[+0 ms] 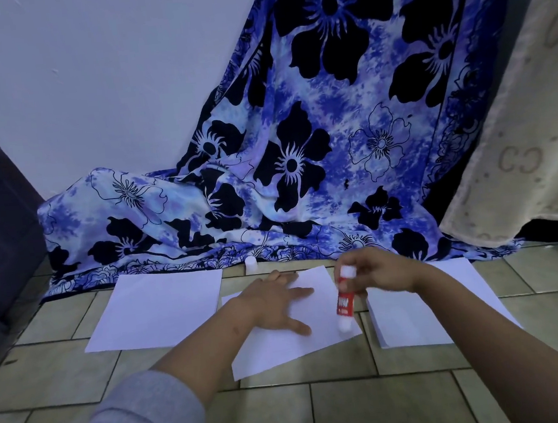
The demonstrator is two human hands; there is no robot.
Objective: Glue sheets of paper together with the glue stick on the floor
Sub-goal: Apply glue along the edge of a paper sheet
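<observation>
Gluing step: the left hand [273, 298] lies flat, pinning the sheet [298, 343]; the right hand [377, 271] grips the glue stick [345, 302], tip down beside the left fingers. Next, probably strokes along the edge.

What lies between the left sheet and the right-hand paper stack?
Head view: a tilted sheet, pressed flat by the left hand, glue stick tip on it.

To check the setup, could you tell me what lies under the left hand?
The left hand rests flat on the tilted middle sheet, which lies on the tiled floor. Anything beneath the sheet is covered.
</observation>
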